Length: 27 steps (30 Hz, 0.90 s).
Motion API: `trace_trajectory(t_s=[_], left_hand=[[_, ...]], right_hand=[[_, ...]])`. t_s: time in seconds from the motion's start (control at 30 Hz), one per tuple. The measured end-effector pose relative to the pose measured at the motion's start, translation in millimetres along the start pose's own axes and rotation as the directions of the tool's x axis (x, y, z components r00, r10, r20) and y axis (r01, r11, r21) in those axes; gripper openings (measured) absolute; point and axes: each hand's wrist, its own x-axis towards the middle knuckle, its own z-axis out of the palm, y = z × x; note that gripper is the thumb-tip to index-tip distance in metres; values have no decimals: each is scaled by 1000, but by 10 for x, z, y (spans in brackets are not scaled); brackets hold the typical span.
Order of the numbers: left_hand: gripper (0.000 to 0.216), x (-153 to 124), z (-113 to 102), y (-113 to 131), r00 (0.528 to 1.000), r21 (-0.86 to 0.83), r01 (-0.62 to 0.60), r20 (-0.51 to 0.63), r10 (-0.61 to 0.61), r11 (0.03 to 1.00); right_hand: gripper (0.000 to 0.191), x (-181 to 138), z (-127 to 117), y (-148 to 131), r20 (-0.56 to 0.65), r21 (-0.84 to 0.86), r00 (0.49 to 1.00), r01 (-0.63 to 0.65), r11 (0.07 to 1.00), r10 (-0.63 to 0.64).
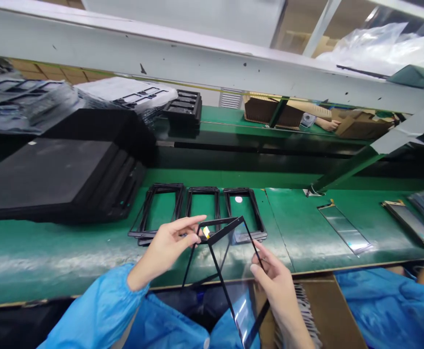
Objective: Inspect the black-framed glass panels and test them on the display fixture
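Note:
My left hand (166, 247) pinches a thin black rectangular frame (217, 222) by its upper left corner. In my right hand (275, 281) is a clear glass panel with a black border (234, 276), gripped at its right edge and tilted. The panel overlaps the frame in view; I cannot tell whether they touch. A small white and yellow tab (206, 232) shows near the panel's top left corner. Behind my hands, similar black frames lie in three loose stacks: left (179, 201), middle (217, 206) and right (258, 213). A white round spot shows inside the right stack.
Large black trays (52, 169) are piled at the left of the green bench (285, 213). Another glass panel (345, 230) and darker panels (410, 223) lie to the right, near a co-worker's blue sleeve (390, 300). A slanted post (346, 169) stands behind. A cardboard box (328, 310) is below the edge.

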Motion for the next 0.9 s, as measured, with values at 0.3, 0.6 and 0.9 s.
trace_trajectory(t_s=[0.3,0.6,0.9], left_hand=[[35,-169,-27,-41,996,25,-86,-2,86,996],[34,-199,5,-61,995,-63,-93,-39,91,994],[38,-207,113,-36,998,-181,11,-60,-22,983]], right_hand=[[62,-65,96,-63,30,9,997,-73,997,73],[59,-118,97,-60,22,4,997,-80,997,80],[64,-224,253,-5,-110,-83,992,59,995,-68]])
